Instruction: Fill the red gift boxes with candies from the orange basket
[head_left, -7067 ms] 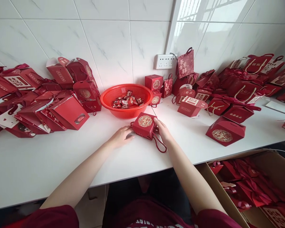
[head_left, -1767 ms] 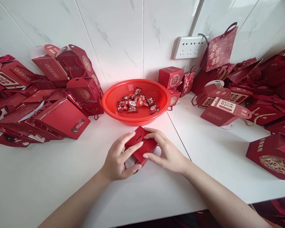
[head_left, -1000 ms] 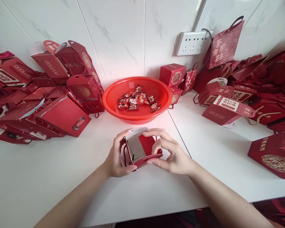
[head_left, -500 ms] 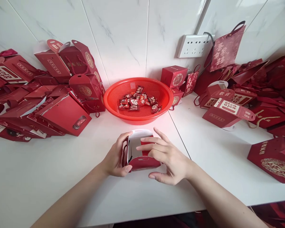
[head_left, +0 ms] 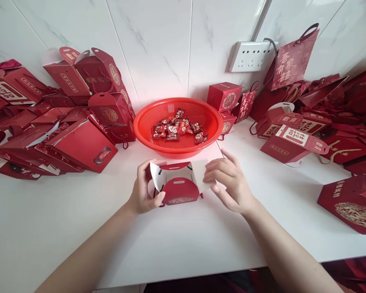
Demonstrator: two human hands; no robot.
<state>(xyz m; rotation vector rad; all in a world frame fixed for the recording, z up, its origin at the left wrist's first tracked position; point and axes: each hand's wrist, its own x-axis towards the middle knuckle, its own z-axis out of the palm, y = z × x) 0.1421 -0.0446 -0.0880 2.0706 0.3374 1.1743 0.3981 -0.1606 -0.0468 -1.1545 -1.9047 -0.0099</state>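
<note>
A red paper gift box (head_left: pixel 181 193) with its top flaps up stands on the white table in front of me, its pale inside showing. Dark red cords hang at its sides. My left hand (head_left: pixel 144 189) is closed around the box's left end, thumb at the front near the raised white-backed flap (head_left: pixel 155 177). On the right, another flap (head_left: pixel 199 171) lies folded outward, white side up. My right hand (head_left: pixel 228 181) rests its fingertips on that flap, fingers bent and apart. Just behind the box sits a red plastic basket (head_left: pixel 140 132) with several wrapped candies (head_left: pixel 177 129) inside.
Piles of red gift boxes (head_left: pixel 85 142) crowd the left side. More boxes (head_left: pixel 285 146) and bags are heaped on the right, with one large box (head_left: pixel 350 205) nearest the right edge. A power strip (head_left: pixel 250 57) is on the tiled wall.
The right-hand flap has swung outward and the box opening is wider. My right hand has moved from over the box to the right. The box sits slightly farther from me.
</note>
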